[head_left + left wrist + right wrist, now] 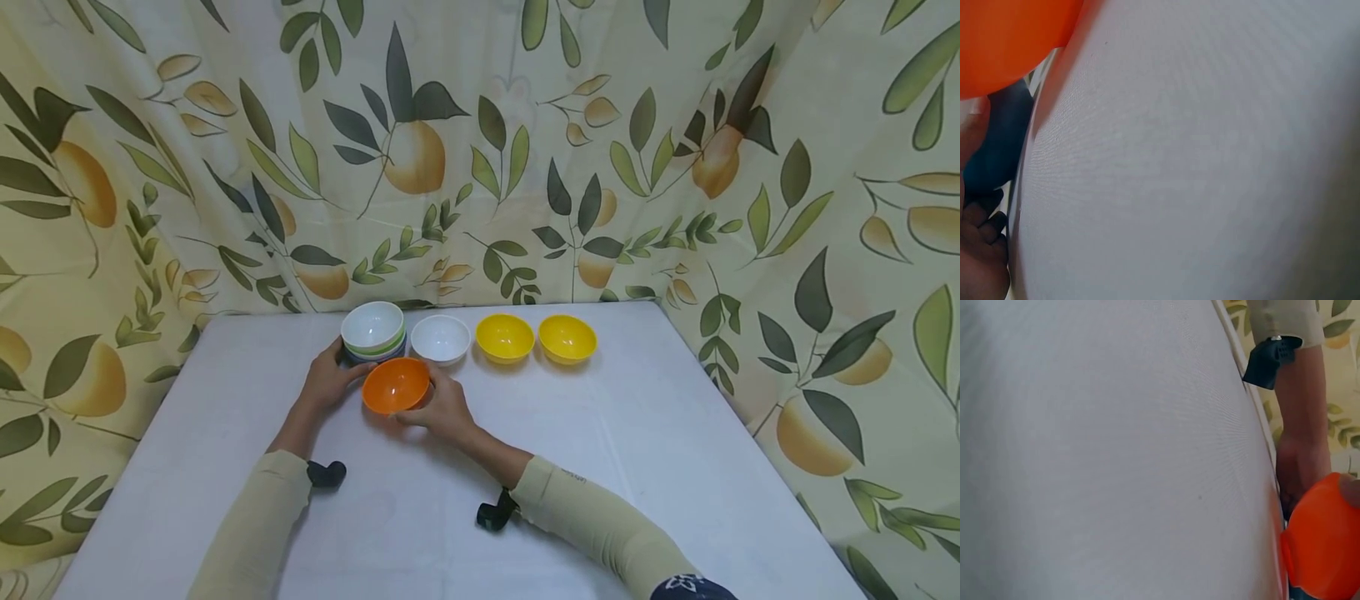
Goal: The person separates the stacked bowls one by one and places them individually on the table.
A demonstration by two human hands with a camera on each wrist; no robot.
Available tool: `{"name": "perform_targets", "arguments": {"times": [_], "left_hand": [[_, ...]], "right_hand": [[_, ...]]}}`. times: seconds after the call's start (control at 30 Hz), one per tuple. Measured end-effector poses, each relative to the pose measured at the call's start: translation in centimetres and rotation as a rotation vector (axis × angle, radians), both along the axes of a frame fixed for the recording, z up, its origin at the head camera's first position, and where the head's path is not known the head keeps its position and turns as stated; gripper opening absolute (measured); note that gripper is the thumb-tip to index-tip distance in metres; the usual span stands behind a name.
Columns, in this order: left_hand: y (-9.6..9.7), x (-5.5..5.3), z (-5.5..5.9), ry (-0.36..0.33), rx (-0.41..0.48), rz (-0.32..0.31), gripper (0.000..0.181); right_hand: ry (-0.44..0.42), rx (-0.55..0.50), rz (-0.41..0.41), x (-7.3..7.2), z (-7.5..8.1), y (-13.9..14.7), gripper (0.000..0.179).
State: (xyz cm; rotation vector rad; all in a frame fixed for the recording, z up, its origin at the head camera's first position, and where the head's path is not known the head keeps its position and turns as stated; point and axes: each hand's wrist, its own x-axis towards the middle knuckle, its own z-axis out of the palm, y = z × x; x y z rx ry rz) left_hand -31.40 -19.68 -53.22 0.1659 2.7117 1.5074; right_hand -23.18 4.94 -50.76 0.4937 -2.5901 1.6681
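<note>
My right hand (447, 408) grips an orange bowl (396, 386) by its right side, thumb at the near edge, and holds it just in front of a stack of bowls (373, 327). The stack has a white bowl on top, green below it and blue at the bottom. At the stack's left side, my left hand (324, 380) holds it, with fingers at the side and thumb in front. In the left wrist view, the blue bowl (1005, 134) lies between thumb and fingers, below the orange one. The right wrist view shows the orange bowl (1322, 540) tilted.
Right of the stack stand a single white bowl (441, 340) and two yellow bowls, one nearer (506, 338) and one farther right (567, 339), in a row along the back of the white-covered table (600, 467). A patterned curtain (480, 217) hangs behind.
</note>
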Motion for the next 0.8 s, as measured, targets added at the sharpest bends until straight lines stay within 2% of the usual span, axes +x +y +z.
{"name": "perform_targets", "arguments": {"times": [0.3, 0.5, 0.8], "left_hand": [[0.0, -0.1, 0.0, -0.001, 0.005, 0.0, 0.106], [0.1, 0.0, 0.0, -0.017, 0.013, 0.0, 0.108], [0.0, -0.1, 0.0, 0.005, 0.01, -0.008, 0.108]], "right_hand": [[-0.07, 0.082, 0.003, 0.3, 0.6, -0.1, 0.101], [-0.092, 0.1, -0.012, 0.7, 0.9, -0.2, 0.107], [-0.09, 0.108, -0.017, 0.6, 1.1, -0.2, 0.102]]}}
